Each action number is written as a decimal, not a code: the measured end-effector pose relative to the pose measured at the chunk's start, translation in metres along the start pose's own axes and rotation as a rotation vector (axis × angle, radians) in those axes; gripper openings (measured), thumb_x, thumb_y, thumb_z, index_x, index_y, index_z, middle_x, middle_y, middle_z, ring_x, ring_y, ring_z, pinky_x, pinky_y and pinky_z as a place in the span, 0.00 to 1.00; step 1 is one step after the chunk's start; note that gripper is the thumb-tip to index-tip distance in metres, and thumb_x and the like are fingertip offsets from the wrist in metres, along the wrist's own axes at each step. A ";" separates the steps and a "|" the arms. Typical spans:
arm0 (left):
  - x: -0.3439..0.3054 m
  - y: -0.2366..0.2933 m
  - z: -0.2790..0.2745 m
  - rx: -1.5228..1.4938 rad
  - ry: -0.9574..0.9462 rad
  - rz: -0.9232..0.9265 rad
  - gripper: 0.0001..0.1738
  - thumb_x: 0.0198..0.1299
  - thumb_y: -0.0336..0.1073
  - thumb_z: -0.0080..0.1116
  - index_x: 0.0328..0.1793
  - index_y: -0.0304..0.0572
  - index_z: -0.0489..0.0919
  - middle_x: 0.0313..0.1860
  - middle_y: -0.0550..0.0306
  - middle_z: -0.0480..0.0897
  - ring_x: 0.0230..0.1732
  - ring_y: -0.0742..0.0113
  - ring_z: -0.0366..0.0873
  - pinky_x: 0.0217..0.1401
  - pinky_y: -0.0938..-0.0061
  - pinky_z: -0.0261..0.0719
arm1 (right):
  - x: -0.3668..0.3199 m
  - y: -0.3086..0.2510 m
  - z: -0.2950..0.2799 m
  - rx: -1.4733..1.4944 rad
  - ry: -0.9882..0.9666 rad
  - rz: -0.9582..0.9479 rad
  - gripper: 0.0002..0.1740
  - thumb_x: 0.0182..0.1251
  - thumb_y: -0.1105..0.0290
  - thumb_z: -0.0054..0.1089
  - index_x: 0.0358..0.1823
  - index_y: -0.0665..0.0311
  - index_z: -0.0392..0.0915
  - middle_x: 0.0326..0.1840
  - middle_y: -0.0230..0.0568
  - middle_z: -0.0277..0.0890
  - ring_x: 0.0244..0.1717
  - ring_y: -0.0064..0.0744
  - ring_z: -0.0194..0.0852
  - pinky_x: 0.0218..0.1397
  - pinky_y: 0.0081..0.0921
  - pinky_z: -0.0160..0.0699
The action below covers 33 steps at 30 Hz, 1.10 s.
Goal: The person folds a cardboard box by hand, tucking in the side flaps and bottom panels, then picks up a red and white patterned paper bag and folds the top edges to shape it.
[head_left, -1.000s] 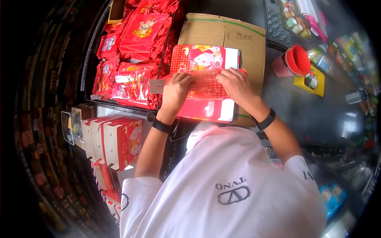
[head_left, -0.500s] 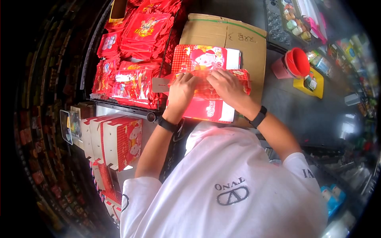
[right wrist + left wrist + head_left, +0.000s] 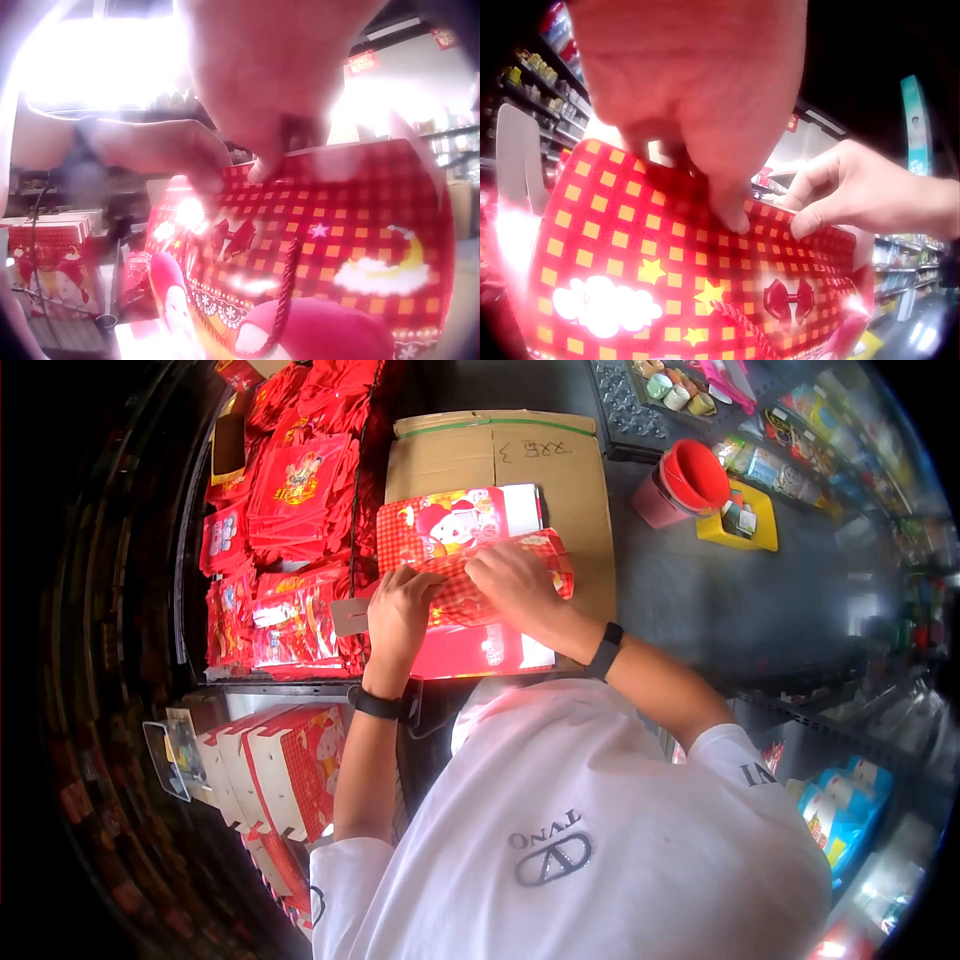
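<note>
A red checked gift box point(image 3: 455, 600) with a twisted rope handle point(image 3: 287, 289) stands under both hands. My left hand point(image 3: 399, 622) pinches its top edge, thumb on the printed front face in the left wrist view. Close beside it, my right hand point(image 3: 522, 590) pinches the same edge near the middle, thumb on the checked side. A pale flap point(image 3: 517, 146) sticks out at the box's left end. Beneath the box lie flat printed box blanks point(image 3: 440, 523), on a brown cardboard carton point(image 3: 570, 490).
Racks of red printed bags point(image 3: 300, 485) stand on the left. Below them are several upright gift boxes point(image 3: 285, 780). To the right, red and pink buckets point(image 3: 692, 478) stand by a yellow basket point(image 3: 762, 528) on the dark floor point(image 3: 720, 600).
The right hand has slid left along the box's top edge, closer to the left hand. The head view has shifted, so the scene sits further left.
</note>
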<state>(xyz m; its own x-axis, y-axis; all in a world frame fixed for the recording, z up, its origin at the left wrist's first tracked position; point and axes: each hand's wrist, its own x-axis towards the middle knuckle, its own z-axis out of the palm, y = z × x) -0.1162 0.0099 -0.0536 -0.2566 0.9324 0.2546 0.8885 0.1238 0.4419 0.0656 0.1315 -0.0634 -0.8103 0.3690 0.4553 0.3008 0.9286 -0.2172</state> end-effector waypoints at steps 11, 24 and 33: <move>0.013 0.017 0.016 -0.120 0.020 -0.005 0.06 0.60 0.33 0.73 0.43 0.46 0.92 0.37 0.52 0.85 0.42 0.48 0.82 0.48 0.57 0.82 | -0.005 0.009 -0.001 0.128 -0.015 0.021 0.07 0.61 0.75 0.66 0.40 0.65 0.80 0.41 0.42 0.81 0.49 0.40 0.84 0.49 0.38 0.88; 0.017 0.017 0.023 -0.107 0.030 0.042 0.10 0.61 0.30 0.71 0.48 0.47 0.92 0.38 0.54 0.84 0.44 0.49 0.82 0.51 0.59 0.81 | -0.004 0.021 -0.024 0.154 -0.132 0.148 0.08 0.68 0.76 0.59 0.45 0.65 0.82 0.45 0.42 0.82 0.54 0.44 0.84 0.54 0.39 0.87; 0.005 0.003 0.020 -0.202 0.025 0.018 0.10 0.60 0.31 0.70 0.48 0.47 0.92 0.42 0.54 0.88 0.46 0.51 0.85 0.49 0.58 0.84 | 0.005 0.014 -0.014 0.182 -0.137 0.026 0.09 0.65 0.77 0.58 0.44 0.65 0.83 0.45 0.42 0.82 0.54 0.44 0.81 0.57 0.41 0.84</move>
<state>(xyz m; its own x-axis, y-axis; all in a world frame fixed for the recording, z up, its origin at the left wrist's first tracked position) -0.1074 0.0219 -0.0687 -0.2528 0.9247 0.2846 0.7992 0.0338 0.6001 0.0728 0.1474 -0.0517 -0.8680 0.3723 0.3285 0.2370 0.8921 -0.3847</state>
